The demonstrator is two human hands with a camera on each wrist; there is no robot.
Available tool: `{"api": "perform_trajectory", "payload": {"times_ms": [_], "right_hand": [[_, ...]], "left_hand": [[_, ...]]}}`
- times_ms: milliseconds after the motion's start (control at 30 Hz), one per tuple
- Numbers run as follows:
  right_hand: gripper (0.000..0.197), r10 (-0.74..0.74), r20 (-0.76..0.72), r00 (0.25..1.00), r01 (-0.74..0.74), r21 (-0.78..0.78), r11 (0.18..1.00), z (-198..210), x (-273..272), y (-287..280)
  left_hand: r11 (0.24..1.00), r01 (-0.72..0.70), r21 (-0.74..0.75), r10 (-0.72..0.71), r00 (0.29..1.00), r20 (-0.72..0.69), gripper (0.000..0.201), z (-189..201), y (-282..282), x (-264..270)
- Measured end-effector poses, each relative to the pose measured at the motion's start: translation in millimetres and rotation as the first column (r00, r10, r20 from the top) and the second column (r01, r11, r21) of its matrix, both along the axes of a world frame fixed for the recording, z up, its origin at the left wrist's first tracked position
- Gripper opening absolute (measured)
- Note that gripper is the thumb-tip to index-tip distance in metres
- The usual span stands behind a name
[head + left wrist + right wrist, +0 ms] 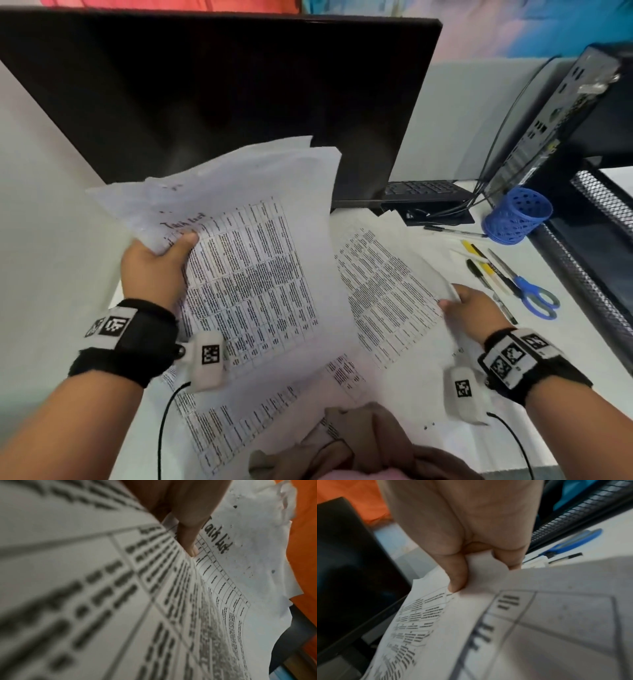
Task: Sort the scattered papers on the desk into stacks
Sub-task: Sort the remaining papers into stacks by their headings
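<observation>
My left hand (161, 260) grips a bundle of printed sheets (253, 246) raised above the desk; its thumb lies on the top sheet headed "Task List" (217, 538). In the left wrist view the thumb (185, 534) presses on that bundle (102, 601). My right hand (469, 308) pinches the right edge of another printed sheet (383, 291) that lies low over the desk. The right wrist view shows thumb and finger (458, 569) closed on this sheet (488, 628). More printed papers (260, 418) lie flat near the front edge.
A black monitor (205, 89) stands behind the papers, a keyboard (421, 190) beside it. At right are a blue pen holder (517, 216), several pens (486, 270), blue scissors (534, 294), a computer case (555, 120) and a black mesh tray (603, 212).
</observation>
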State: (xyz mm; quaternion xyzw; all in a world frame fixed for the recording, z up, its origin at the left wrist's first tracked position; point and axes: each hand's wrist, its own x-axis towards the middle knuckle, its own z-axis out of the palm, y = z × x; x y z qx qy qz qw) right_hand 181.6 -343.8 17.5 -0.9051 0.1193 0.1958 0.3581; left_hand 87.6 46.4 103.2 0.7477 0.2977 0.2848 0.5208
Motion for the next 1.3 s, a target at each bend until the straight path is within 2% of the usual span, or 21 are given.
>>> {"api": "perform_trajectory", "payload": {"times_ms": [100, 200, 300, 333, 400, 467, 500, 533, 633, 700, 833, 1033, 1167, 1300], "right_hand": [[0.013, -0.033, -0.025, 0.999, 0.033, 0.011, 0.999, 3, -1, -14], [0.025, -0.045, -0.018, 0.999, 0.045, -0.002, 0.999, 2, -4, -28], [0.014, -0.077, -0.001, 0.997, 0.077, 0.026, 0.997, 7, -11, -37], [0.009, -0.072, -0.005, 0.997, 0.072, 0.025, 0.997, 8, -12, -38], [0.010, 0.001, -0.029, 1.000, -0.002, -0.037, 0.999, 8, -15, -40], [0.022, 0.090, -0.048, 0.995, -0.097, -0.143, 0.985, 1, -15, -41], [0.024, 0.118, -0.046, 0.992, -0.125, -0.194, 0.973, -1, -16, -40], [0.024, 0.141, -0.034, 0.989, -0.145, -0.252, 0.957, -4, -16, -40], [0.026, 0.183, 0.015, 0.983, -0.160, -0.423, 0.892, -6, -14, -41], [0.026, 0.182, 0.060, 0.981, -0.137, -0.450, 0.883, -3, -12, -43], [0.025, 0.102, 0.141, 0.985, -0.046, -0.353, 0.934, -1, -2, -48], [0.024, -0.050, 0.096, 0.994, 0.068, -0.200, 0.978, -4, 3, -52], [0.008, -0.115, 0.094, 0.989, 0.120, -0.043, 0.992, 1, 0, -63], [0.012, -0.107, 0.116, 0.987, 0.116, -0.068, 0.991, 5, -4, -81]], "left_hand": [[0.991, -0.038, -0.130, 0.041, 0.999, 0.025, 0.033, -8, 0, 2], [0.961, -0.073, -0.265, 0.089, 0.995, 0.048, 0.031, -17, 1, 3], [0.930, -0.087, -0.356, 0.103, 0.994, 0.026, 0.031, -28, 1, 5], [0.927, -0.091, -0.364, 0.102, 0.995, 0.012, 0.031, -31, -1, 5], [0.932, -0.096, -0.350, 0.093, 0.995, -0.026, 0.029, -38, -7, 2], [0.930, -0.100, -0.352, 0.086, 0.995, -0.055, 0.009, -42, -14, -1], [0.927, -0.115, -0.356, 0.090, 0.992, -0.086, 0.006, -43, -15, -2], [0.927, -0.118, -0.357, 0.087, 0.991, -0.100, 0.014, -43, -17, -3], [0.955, -0.078, -0.287, 0.054, 0.994, -0.091, 0.012, -36, -25, -4], [0.970, -0.043, -0.239, 0.034, 0.999, -0.041, 0.005, -22, -32, -4], [0.996, -0.007, -0.084, 0.006, 1.000, -0.017, 0.024, -7, -24, 4], [0.996, -0.085, -0.011, 0.086, 0.991, 0.099, 0.033, 11, -6, 15], [0.985, -0.167, -0.045, 0.173, 0.951, 0.256, 0.040, 34, 6, 20], [0.975, -0.142, -0.168, 0.200, 0.894, 0.401, 0.058, 47, 19, 24]]}}
